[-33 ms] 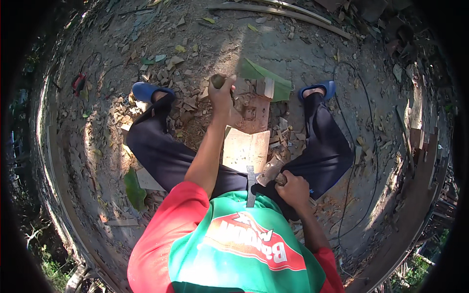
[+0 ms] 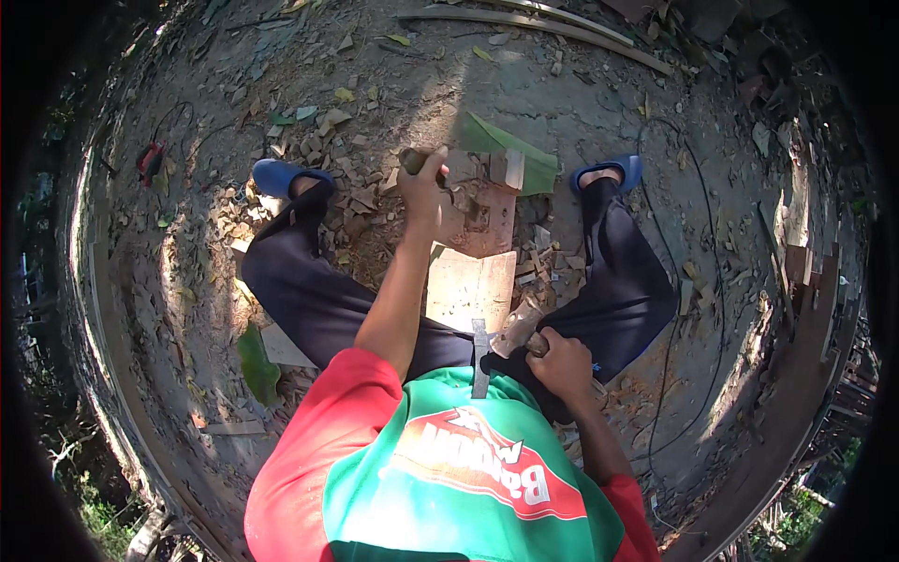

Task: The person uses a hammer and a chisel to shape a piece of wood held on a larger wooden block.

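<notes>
My left hand reaches forward between my feet, its fingers closed round a dark brown, rounded piece whose kind I cannot make out. Just right of that hand lies a flat reddish board with a square hollow in it. Close to my lap, my right hand grips a hatchet by its dark handle. The hatchet's metal blade points up and left over my thigh. Between my legs, a pale sunlit wooden block sits nearer to me than the board.
A small wood block stands at the board's far end, against a large green leaf. Wood chips litter the dirt by my left foot. A black cable curves along the right, and long planks lie at the top.
My left hand has turned slightly, tilting the brown piece and showing more of its side. The right hand and the hatchet are still.
</notes>
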Demonstrator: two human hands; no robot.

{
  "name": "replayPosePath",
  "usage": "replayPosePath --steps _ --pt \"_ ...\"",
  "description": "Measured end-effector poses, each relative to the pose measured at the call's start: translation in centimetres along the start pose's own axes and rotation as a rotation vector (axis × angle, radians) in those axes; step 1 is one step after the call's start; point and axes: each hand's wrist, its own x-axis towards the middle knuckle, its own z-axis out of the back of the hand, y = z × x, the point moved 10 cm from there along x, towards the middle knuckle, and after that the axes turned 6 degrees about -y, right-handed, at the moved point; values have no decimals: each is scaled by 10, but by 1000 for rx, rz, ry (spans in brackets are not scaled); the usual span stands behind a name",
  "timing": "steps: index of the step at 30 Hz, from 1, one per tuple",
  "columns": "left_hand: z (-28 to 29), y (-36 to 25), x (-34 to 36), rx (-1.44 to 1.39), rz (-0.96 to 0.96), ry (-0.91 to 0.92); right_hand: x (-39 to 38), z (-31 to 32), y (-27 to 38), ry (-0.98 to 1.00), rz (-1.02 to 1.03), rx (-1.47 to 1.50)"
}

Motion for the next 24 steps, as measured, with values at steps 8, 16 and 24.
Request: replayPosePath --steps 8,16,24 --pt "20 46 -15 -202 58 -18 13 10 -4 -15 -24 111" --pt "38 46 -17 -189 -18 -43 90 124 90 -169 183 547" --pt "53 44 -25 -115 -127 -33 114 247 329 -440 874 784"
